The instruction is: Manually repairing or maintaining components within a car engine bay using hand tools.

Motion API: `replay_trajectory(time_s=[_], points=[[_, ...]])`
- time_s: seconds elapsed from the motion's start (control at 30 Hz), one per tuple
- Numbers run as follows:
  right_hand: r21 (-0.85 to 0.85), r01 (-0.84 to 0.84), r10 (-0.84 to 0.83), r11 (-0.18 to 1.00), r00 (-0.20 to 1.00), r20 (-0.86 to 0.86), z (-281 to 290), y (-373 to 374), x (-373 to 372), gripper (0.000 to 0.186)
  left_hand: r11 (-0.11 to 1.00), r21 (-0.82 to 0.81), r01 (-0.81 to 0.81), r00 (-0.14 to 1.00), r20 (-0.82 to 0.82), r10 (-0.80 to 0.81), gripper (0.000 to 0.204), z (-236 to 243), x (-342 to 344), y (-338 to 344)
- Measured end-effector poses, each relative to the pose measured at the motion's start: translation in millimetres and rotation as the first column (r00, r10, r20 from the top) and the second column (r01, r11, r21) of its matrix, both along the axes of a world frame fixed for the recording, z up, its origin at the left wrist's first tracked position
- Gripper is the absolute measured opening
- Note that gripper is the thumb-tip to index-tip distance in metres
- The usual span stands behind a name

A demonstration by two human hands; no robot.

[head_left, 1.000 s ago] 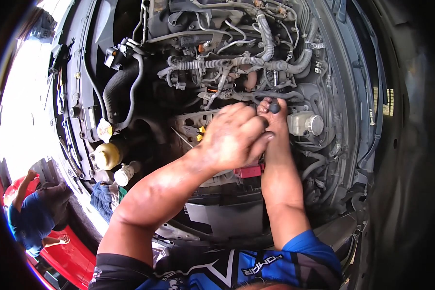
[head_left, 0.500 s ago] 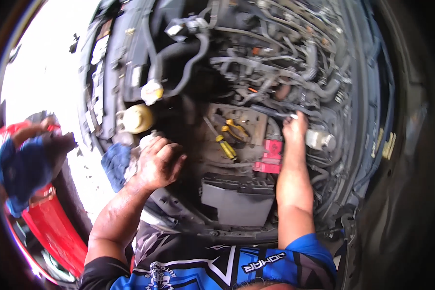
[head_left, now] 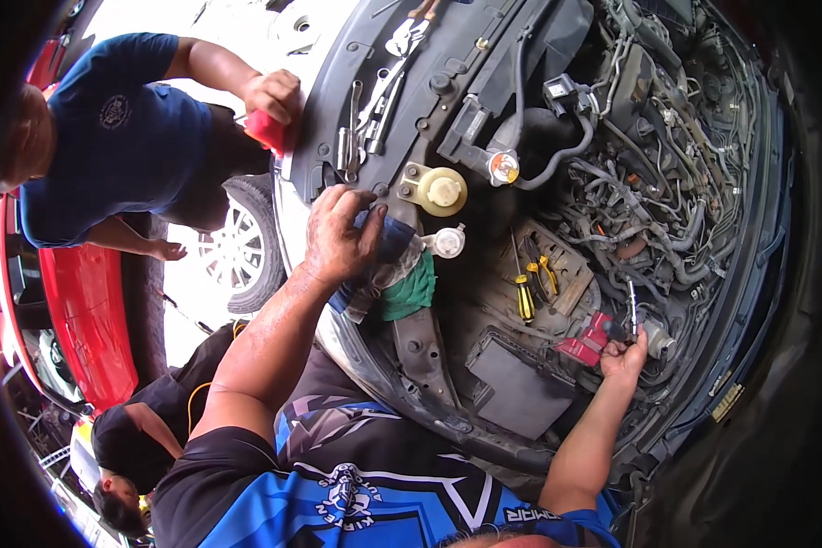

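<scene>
I lean over an open car engine bay (head_left: 612, 192). My left hand (head_left: 340, 234) rests on a bundle of blue and green rags (head_left: 395, 272) lying on the front edge of the bay, its fingers curled over the cloth. My right hand (head_left: 625, 354) reaches deep into the bay and grips a thin metal tool (head_left: 632, 306) that stands upright beside a round silver part (head_left: 659, 340). Two yellow-handled screwdrivers (head_left: 532, 283) lie on a flat cover between my hands.
Wrenches and pliers (head_left: 379, 91) lie along the bay's front panel near a yellow cap (head_left: 444, 191) and a white cap (head_left: 449, 241). A person in a blue shirt (head_left: 110, 137) stands at the left holding a red object (head_left: 267, 130). Another person (head_left: 146, 438) crouches below by a red car (head_left: 87, 310).
My left hand left the engine's middle and came to the rags at the front edge. My right hand stayed by the silver part. The view swung left, showing the person in blue.
</scene>
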State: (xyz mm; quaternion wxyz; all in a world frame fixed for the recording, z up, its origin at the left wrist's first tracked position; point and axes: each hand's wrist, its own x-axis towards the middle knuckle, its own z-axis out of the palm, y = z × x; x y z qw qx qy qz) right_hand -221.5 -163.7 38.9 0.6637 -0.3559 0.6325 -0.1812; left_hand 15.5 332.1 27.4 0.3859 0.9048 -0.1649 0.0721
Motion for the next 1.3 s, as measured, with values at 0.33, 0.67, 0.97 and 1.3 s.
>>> replay_trajectory(time_s=[0.33,0.67,0.97,1.3], points=[[-0.144,-0.47,0.489,0.871,0.856,0.165,77,197,87,0.016,0.884,0.42,-0.203,0.904,-0.267,0.335,0.029,-6,43,6],[-0.121,-0.818,0.818,0.563,0.531,0.221,5,347,157,0.03,0.854,0.503,-0.13,0.708,-0.556,0.436,0.034,11,65,3],[-0.307,-0.876,0.922,0.372,0.387,0.014,-2,363,204,0.035,0.86,0.502,-0.086,0.677,-0.604,0.42,0.032,17,69,5],[-0.561,-0.784,0.786,-0.266,0.16,-0.597,-2,363,222,0.052,0.918,0.347,-0.189,0.716,-0.592,0.371,0.032,22,61,17]])
